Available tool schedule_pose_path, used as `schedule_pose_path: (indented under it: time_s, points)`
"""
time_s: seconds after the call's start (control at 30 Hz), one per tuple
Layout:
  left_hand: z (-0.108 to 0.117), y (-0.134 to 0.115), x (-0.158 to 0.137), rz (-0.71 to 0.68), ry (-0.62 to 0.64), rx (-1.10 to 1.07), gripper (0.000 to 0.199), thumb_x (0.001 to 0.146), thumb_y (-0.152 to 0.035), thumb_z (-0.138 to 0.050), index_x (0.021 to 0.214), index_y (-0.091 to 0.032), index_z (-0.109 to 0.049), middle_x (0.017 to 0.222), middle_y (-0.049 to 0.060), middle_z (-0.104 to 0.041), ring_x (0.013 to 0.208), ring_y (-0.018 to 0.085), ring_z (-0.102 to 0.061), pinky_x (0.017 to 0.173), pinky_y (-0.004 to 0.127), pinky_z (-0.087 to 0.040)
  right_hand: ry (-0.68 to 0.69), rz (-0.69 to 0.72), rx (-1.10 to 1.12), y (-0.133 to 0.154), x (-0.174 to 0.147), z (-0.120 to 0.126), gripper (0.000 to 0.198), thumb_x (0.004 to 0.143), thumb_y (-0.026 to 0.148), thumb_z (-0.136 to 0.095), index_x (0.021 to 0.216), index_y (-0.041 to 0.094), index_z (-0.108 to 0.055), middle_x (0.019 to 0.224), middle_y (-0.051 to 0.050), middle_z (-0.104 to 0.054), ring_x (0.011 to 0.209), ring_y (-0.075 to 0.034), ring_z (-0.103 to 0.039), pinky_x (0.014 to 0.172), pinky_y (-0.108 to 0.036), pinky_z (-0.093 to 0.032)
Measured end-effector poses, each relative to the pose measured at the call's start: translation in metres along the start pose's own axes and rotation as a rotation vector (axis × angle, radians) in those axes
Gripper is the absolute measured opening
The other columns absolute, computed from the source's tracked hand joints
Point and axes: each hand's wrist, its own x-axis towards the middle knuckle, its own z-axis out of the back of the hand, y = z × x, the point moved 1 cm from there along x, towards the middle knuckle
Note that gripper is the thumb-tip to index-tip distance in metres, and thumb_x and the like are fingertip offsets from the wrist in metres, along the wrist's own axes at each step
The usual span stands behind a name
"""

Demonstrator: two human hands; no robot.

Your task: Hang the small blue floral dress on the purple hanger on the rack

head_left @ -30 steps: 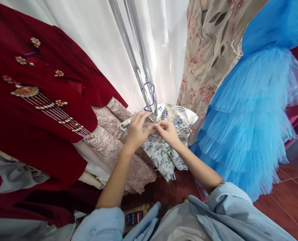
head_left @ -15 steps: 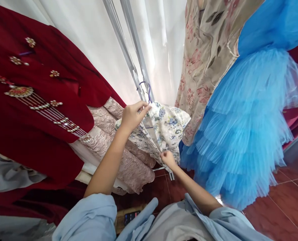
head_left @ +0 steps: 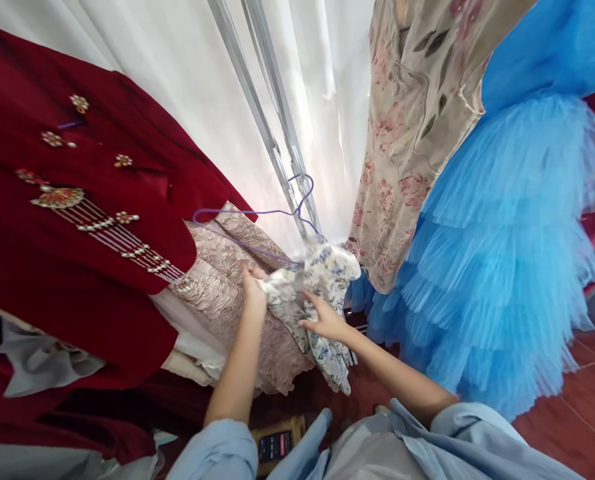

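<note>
A white garment with a blue floral print [head_left: 330, 273], maybe a blouse, hangs partly off a thin purple hanger [head_left: 257, 212] in front of me. The hanger's left arm is bare; its right end goes into the cloth. My left hand [head_left: 255, 287] is closed on the left edge of the garment, its fingertips partly hidden and blurred. Against the front of the cloth lies my right hand [head_left: 327, 321], thumb and forefinger apart. The hanger's hook is up by a grey metal rail [head_left: 267, 127].
To the left hang a dark red jacket [head_left: 142, 267] with beaded ornaments and a pink textured skirt [head_left: 222, 267]. A beige floral dress [head_left: 392, 153] and a blue tiered tulle dress [head_left: 472, 267] are on the right. Below, a phone [head_left: 275, 445] lies on a wooden surface.
The garment has slid down and right off the hanger's left arm, which now shows bare. My left hand has dropped from near the hook to the garment's edge; my right hand's fingers have spread.
</note>
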Motion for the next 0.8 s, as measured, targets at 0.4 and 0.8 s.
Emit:
schedule_pose_path:
  time_s: [0.4, 0.8]
  points:
    - [0.037, 0.140, -0.176, 0.471, 0.986, 0.572, 0.067, 0.071, -0.078, -0.071, 0.096, -0.016, -0.072, 0.093, 0.009, -0.069, 0.093, 0.027, -0.062, 0.088, 0.038, -0.047, 0.490, -0.114, 0.020, 0.044, -0.051, 0.131, 0.031, 0.090, 0.034, -0.055, 0.071, 0.012, -0.064, 0.063, 0.002, -0.056, 0.059, -0.011, -0.047, 0.058, -0.023, -0.042]
    - [0.082, 0.051, -0.124, 0.225, 0.826, 0.912, 0.047, 0.076, -0.060, -0.073, 0.068, -0.016, -0.060, 0.070, 0.002, -0.054, 0.074, 0.019, -0.053, 0.071, 0.029, -0.041, -0.065, -0.311, 0.085, 0.082, -0.106, 0.248, 0.044, 0.070, 0.054, -0.081, 0.069, 0.011, -0.076, 0.056, -0.005, -0.063, 0.048, -0.014, -0.052, 0.043, -0.024, -0.039]
